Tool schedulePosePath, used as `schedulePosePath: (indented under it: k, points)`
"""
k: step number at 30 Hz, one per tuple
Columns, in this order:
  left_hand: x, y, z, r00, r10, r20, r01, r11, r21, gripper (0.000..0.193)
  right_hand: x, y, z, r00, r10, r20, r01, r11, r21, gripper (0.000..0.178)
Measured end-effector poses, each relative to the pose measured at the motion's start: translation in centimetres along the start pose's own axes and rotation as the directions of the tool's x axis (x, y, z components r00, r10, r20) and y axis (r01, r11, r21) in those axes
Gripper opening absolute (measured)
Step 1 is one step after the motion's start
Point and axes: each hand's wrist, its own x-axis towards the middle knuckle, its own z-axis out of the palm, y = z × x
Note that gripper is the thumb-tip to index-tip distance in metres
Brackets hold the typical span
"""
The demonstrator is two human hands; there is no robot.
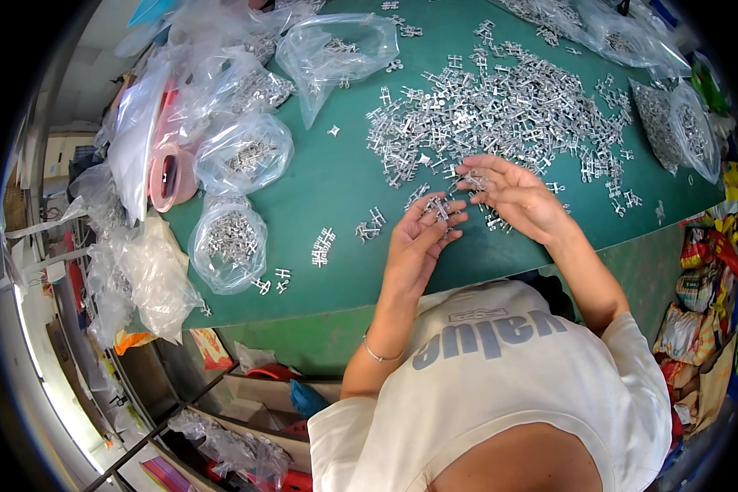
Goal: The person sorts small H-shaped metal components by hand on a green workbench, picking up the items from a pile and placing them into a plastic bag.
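Note:
Small silvery metal parts (440, 208) rest across the fingers of my left hand (412, 244), which is curled around them with the palm turned up. Just right of it, my right hand (521, 198) pinches another small metal part (474, 179) between thumb and fingers. The two hands are close together, apart by a small gap, over the near side of the green table (336, 156). Beyond them spreads a large loose pile of the same H-shaped metal parts (508, 102). A neat little group of parts (323, 247) lies left of my left hand.
Open clear bags of metal parts (231, 238) line the table's left side, beside a pink container (172, 176). More filled bags (676, 123) stand at the right. Colourful packages (697, 287) hang beyond the right edge. Shelves with boxes (250, 402) are below left.

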Motion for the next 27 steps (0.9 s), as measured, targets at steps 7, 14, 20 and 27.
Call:
schedulePosePath:
  k: [7,14,20,27]
  points:
    - [0.5,0.0,-0.4,1.0,0.001,-0.018,0.0,0.999,0.048,0.023,-0.1,0.2,0.3,0.994,-0.108,-0.036,0.094,0.957,-0.274,0.041]
    - [0.2,-0.4,-0.9,0.991,0.068,-0.116,-0.039,0.971,0.235,0.023,-0.1,-0.6,0.8,0.883,-0.431,0.186,0.158,-0.101,-0.982,0.021]
    - [0.2,-0.5,-0.1,0.968,0.138,-0.21,-0.056,0.932,0.357,0.023,5.0,1.3,1.9,0.866,-0.403,0.297,0.154,-0.35,-0.924,0.022]
    - [-0.1,-0.9,-1.2,0.954,0.18,-0.24,-0.123,0.965,0.233,0.024,5.5,1.1,0.8,0.801,-0.538,0.263,0.388,0.131,-0.913,0.008]
